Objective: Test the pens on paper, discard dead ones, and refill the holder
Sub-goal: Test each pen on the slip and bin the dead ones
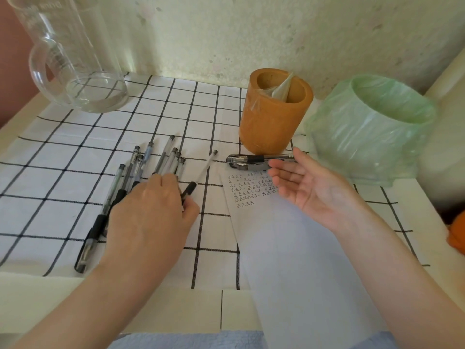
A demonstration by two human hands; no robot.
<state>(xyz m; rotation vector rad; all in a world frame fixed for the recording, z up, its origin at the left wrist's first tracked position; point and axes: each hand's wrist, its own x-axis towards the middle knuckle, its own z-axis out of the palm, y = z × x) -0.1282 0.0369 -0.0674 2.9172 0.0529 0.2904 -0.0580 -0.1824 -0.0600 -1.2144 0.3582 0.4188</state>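
Pens (136, 159) awaiting handling lie in a loose fan on the left part of the checked cloth (75, 152), tips and caps pointing roughly away from us, well apart from the holder (266, 127). Our left hand (151, 210) is palm down over the near end of this group; its thumb and fingers appear to pinch the black grip end of a single pen (201, 172) that lies slightly to the right of the others. Our right hand (309, 187) is palm up with fingers relaxed and spread, holding nothing, above the upper edge of the paper (289, 248); its fingertips are just beside two more pens (259, 158) lying crosswise at the foot of the holder. The paper carries several rows of test marks (249, 190), so we judge that testing is well advanced. The holder stands upright behind the paper and shows only a clear wrapper inside, with no pen in it; refilling is therefore not yet begun. The bin (372, 132), lined with a green bag, stands to the right of the holder; its contents are hidden, so we cannot tell how many dead pens have been discarded. A glass jug (75, 71) stands at the far left corner. What remains, in our judgement: finish sorting, then load the holder.
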